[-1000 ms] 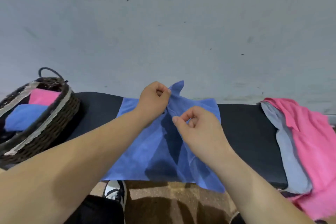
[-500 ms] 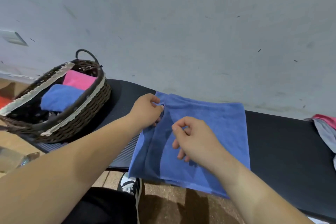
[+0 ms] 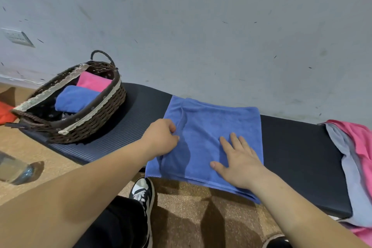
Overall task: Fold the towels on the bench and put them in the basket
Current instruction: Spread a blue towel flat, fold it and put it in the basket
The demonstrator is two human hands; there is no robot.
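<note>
Blue terry towel (image 3: pixel 211 127): spread flat on black padded bench (image 3: pixel 298 147), between basket and unfolded pile. Near edge overhanging the front. Doubled layers at that edge, so judged already folded at least 1 time.
Left hand (image 3: pixel 161 139): fingers curled, pinching a raised ridge of cloth near the towel's left side. Probably gripped there to carry that side across for the next fold.
Right hand (image 3: pixel 239 159): flat, fingers straight and spread, pressing the towel's right half. Judged an anchor against sliding while the other side is lifted.
Dark brown wicker basket with lace trim (image 3: pixel 96 119): on the bench's left end, near the towel but apart from it. Within easy reach for the drop-off.
Basket contents: 1 folded blue towel (image 3: pixel 74 99) and 1 folded pink towel (image 3: pixel 92 82), side by side.
Pending pile: pink towel (image 3: pixel 360 143) over grey towel (image 3: pixel 342 141), draped loose at the bench's right end. At least 2 left to fold.
Stage: mid-fold, not yet compact enough for the basket.
Risk: overhanging edge dragging the cloth off if the press is released early.
</note>
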